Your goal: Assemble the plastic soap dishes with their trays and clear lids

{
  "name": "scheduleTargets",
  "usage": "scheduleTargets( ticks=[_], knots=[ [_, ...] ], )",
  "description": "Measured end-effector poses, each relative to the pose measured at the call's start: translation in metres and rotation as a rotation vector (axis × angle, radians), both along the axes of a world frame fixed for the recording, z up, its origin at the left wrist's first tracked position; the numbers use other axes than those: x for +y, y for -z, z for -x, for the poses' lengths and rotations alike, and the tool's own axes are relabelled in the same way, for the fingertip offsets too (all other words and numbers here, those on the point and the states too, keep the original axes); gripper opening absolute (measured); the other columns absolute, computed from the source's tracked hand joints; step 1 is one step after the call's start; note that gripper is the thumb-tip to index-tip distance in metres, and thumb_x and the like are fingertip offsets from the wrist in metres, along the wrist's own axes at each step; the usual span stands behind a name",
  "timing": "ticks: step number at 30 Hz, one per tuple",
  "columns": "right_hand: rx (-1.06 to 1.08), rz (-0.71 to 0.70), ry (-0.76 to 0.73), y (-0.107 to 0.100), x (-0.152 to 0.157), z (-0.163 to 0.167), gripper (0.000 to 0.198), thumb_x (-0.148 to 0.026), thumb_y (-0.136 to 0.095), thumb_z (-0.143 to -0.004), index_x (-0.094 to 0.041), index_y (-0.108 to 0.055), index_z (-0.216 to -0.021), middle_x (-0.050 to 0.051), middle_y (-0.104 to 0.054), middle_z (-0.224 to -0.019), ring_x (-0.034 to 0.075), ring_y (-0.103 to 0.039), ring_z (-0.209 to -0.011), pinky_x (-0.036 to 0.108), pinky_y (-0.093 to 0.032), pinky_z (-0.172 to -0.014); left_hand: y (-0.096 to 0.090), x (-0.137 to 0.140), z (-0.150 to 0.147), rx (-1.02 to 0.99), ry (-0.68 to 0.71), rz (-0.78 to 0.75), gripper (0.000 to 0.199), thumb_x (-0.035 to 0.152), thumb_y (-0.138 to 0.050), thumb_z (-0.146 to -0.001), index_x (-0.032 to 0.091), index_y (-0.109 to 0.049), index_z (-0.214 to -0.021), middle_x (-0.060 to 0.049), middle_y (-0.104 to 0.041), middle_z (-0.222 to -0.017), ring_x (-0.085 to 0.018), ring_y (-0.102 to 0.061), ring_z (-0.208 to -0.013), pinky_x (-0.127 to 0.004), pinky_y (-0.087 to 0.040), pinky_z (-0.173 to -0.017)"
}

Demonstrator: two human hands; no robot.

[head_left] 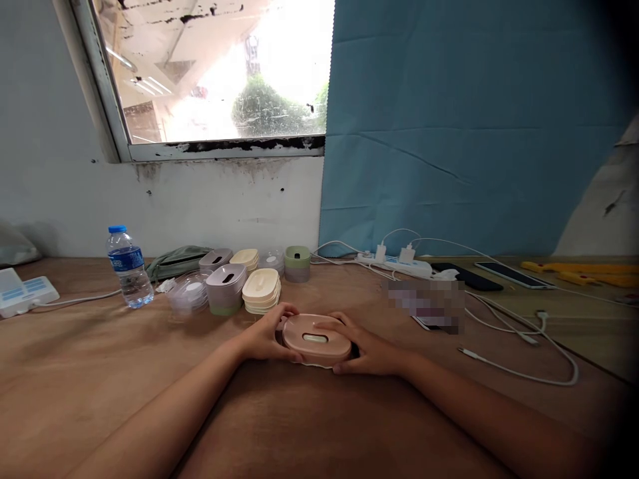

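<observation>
- A white device (22, 291) with blue panels lies at the far left edge of the table (100, 372), its cable running right toward a water bottle (128, 267) that stands upright with a blue cap
- Behind the bottle lies a green pouch (176, 260); beside it sit clear tubs (188, 293), a grey-lidded container (226, 287) and a stack of cream lids (261, 290), with more lids and a green container (297, 263) nearer the wall
- The left hand (266, 334) cups the left side of the pink container (316, 339), fingers curled against its rim
- The pink container rests on the table at centre, lid on, with a slot on top
- The right hand (370, 350) presses on its right side, fingers over the lid
- Further right lie a power strip (399, 265), white cables and two phones (509, 274)
</observation>
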State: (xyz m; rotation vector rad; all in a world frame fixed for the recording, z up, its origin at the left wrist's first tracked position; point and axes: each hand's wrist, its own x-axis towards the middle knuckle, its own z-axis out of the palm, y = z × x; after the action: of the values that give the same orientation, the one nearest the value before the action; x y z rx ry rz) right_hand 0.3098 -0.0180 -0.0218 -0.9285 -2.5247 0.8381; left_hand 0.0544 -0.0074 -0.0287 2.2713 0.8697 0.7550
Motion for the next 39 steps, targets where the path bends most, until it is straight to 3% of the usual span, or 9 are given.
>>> scheduleTargets(
  ticks=[7,12,14,17,19,22,27,33,39],
  knots=[
    [-0.025,-0.059,-0.001,0.002,0.0,-0.001,0.073,-0.048,-0.063,-0.065,-0.028,-0.034,-0.129,0.006,-0.03,-0.126,0.027,-0.032,-0.118,0.043,-0.028,-0.099,-0.003,-0.004,-0.002,0.109,-0.004,-0.087,0.071,0.043,-0.071,-0.055,0.02,-0.038,-0.113,-0.009,-0.043,-0.115,-0.023,-0.044,-0.106,-0.037,-0.037,-0.09],
    [-0.019,-0.092,-0.023,0.0,0.0,0.0,0.075,-0.046,-0.064,-0.064,-0.028,-0.031,-0.13,0.006,-0.033,-0.126,0.026,-0.033,-0.118,0.04,-0.029,-0.099,-0.012,-0.01,-0.003,0.289,0.032,-0.322,0.064,0.048,-0.06,-0.066,0.018,-0.038,-0.118,-0.013,-0.04,-0.123,-0.027,-0.036,-0.115,-0.043,-0.029,-0.096],
    [-0.009,-0.101,-0.022,0.0,0.0,0.0,0.077,-0.045,-0.065,-0.064,-0.029,-0.03,-0.13,0.006,-0.034,-0.125,0.025,-0.035,-0.117,0.039,-0.029,-0.098,-0.018,-0.006,-0.003,0.275,-0.006,-0.471,0.051,0.042,-0.053,-0.075,0.018,-0.039,-0.117,-0.013,-0.04,-0.125,-0.027,-0.034,-0.118,-0.043,-0.027,-0.098],
    [-0.014,-0.09,-0.002,0.002,0.002,-0.002,0.077,-0.045,-0.066,-0.062,-0.028,-0.032,-0.129,0.006,-0.035,-0.124,0.025,-0.037,-0.114,0.037,-0.031,-0.097,-0.032,0.018,-0.002,0.144,-0.199,-0.61,0.024,0.024,-0.037,-0.084,0.018,-0.046,-0.105,-0.011,-0.049,-0.113,-0.021,-0.043,-0.11,-0.038,-0.032,-0.095],
    [-0.022,-0.085,0.003,0.003,0.003,-0.003,0.076,-0.046,-0.066,-0.061,-0.028,-0.033,-0.128,0.006,-0.035,-0.123,0.025,-0.038,-0.114,0.037,-0.032,-0.096,-0.043,0.047,0.0,0.133,-0.32,-0.568,0.023,0.014,-0.033,-0.082,0.017,-0.048,-0.099,-0.009,-0.056,-0.1,-0.019,-0.051,-0.098,-0.034,-0.038,-0.089],
    [-0.029,-0.08,0.005,0.004,0.004,-0.003,0.075,-0.045,-0.066,-0.061,-0.028,-0.034,-0.127,0.006,-0.035,-0.122,0.025,-0.038,-0.114,0.037,-0.031,-0.097,-0.052,0.095,0.002,0.193,-0.553,-0.418,0.026,0.005,-0.037,-0.074,0.017,-0.048,-0.096,-0.009,-0.058,-0.096,-0.019,-0.054,-0.093,-0.031,-0.041,-0.083],
    [-0.031,-0.066,0.006,0.001,0.002,-0.003,0.073,-0.042,-0.066,-0.062,-0.029,-0.034,-0.127,0.005,-0.035,-0.123,0.023,-0.038,-0.114,0.035,-0.031,-0.097,-0.041,0.148,0.0,0.193,-0.709,-0.297,0.03,0.004,-0.047,-0.068,0.014,-0.046,-0.096,-0.012,-0.062,-0.087,-0.021,-0.057,-0.085,-0.031,-0.043,-0.074],
    [-0.037,-0.055,-0.01,-0.003,0.001,-0.003,0.074,-0.042,-0.066,-0.063,-0.028,-0.033,-0.128,0.005,-0.035,-0.123,0.024,-0.036,-0.116,0.035,-0.03,-0.098,-0.032,0.164,-0.004,0.087,-0.717,-0.288,0.028,0.002,-0.049,-0.065,0.016,-0.048,-0.089,-0.006,-0.062,-0.074,-0.017,-0.058,-0.072,-0.027,-0.042,-0.069],
    [-0.046,-0.062,-0.012,-0.005,0.0,-0.002,0.075,-0.042,-0.066,-0.064,-0.028,-0.03,-0.129,0.006,-0.034,-0.125,0.023,-0.035,-0.117,0.034,-0.03,-0.098,-0.055,0.144,-0.005,-0.164,-0.697,-0.383,0.019,0.012,-0.049,-0.074,0.019,-0.039,-0.089,-0.003,-0.06,-0.086,-0.011,-0.057,-0.077,-0.024,-0.042,-0.077]
  ],
)
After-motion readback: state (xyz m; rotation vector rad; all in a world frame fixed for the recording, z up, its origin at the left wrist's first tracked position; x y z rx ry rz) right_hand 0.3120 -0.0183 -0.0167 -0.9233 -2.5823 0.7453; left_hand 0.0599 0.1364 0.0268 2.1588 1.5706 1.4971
